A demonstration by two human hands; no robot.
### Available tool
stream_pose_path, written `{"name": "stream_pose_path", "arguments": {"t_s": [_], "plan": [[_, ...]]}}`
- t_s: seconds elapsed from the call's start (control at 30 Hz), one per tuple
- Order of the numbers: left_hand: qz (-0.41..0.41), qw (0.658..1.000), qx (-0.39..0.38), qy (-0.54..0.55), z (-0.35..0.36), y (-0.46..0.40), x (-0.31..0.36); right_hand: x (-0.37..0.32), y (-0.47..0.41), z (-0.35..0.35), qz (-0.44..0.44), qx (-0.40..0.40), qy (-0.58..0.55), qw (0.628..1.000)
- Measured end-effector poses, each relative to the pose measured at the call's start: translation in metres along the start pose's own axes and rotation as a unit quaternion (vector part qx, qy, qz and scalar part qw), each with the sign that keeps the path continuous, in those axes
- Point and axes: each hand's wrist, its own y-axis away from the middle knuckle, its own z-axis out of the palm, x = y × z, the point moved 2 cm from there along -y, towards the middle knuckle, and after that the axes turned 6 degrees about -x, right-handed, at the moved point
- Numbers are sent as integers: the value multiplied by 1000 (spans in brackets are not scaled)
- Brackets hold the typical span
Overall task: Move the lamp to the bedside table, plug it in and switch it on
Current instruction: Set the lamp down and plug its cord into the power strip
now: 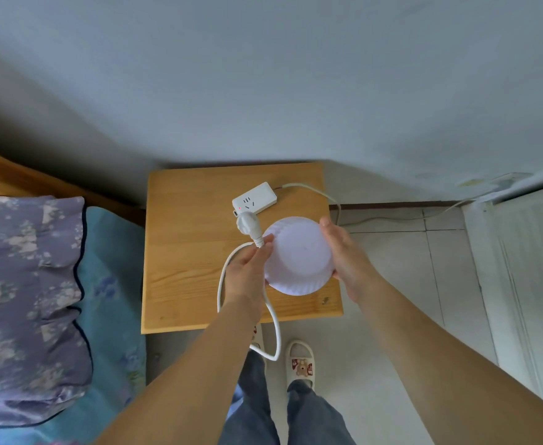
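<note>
A round white lamp (299, 255) with a ribbed rim is over the right front part of the wooden bedside table (183, 252). My right hand (344, 252) cups the lamp's right side. My left hand (251, 268) presses against the lamp's left side and pinches the white cord (222, 277) just behind its plug (248, 223). The plug's tip is right at the near end of a white power strip (254, 198) lying on the table; a red light glows on the strip. The cord loops down past the table's front edge.
A bed with a teal sheet (112, 284) and a purple floral pillow (22, 300) lies left of the table. The power strip's own cable (331, 197) runs off right over the tiled floor. A white door (520, 268) is at the right. My slippered foot (300, 361) is below.
</note>
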Motion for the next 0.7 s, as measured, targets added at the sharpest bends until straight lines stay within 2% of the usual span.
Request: {"name": "stream_pose_path", "arguments": {"t_s": [0.2,0.3,0.5,0.57,0.63,0.7], "plan": [[-2,1000,-14,-14,-6,-8,6,-7,-4,3,18,26,11,999],[-15,999,-11,-38,-13,-11,10,-17,-5,4,11,73,43,996],[-15,997,13,-78,-31,-19,24,-55,-7,17,-126,173,190,958],[-14,996,19,-85,-38,-22,31,-70,-9,31,-162,168,241,942],[-1,992,18,-125,-45,-26,37,-82,-11,50,-184,129,289,931],[20,986,9,-167,-48,-30,41,-90,-14,70,-170,74,339,922]]}}
